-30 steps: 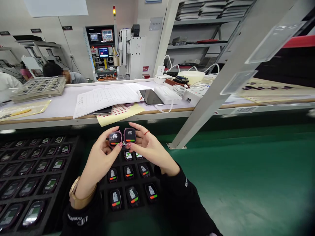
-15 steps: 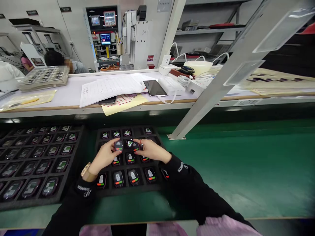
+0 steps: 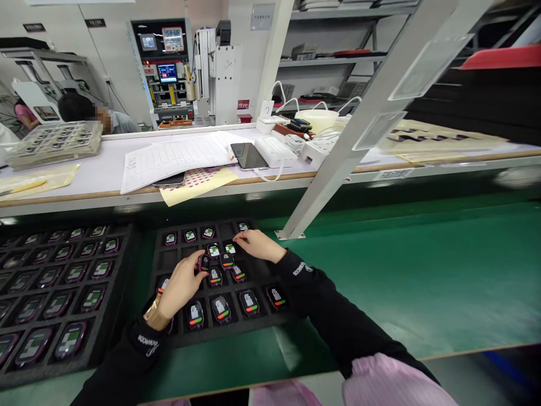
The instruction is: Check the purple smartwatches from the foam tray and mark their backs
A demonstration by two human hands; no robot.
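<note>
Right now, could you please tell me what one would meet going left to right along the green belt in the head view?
Large foam tray, left hand pinching a watch, right hand, foot of the slanted post, bare green belt.

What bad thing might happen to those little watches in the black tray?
1. The left hand pinches one watch only by the fingertips over the tray; it might slip and bang onto the neighbouring watches.
2. The right hand rests on the upper rows, and its black sleeve lies close to the watch at the tray's right edge, so it might nudge that one askew.
</note>
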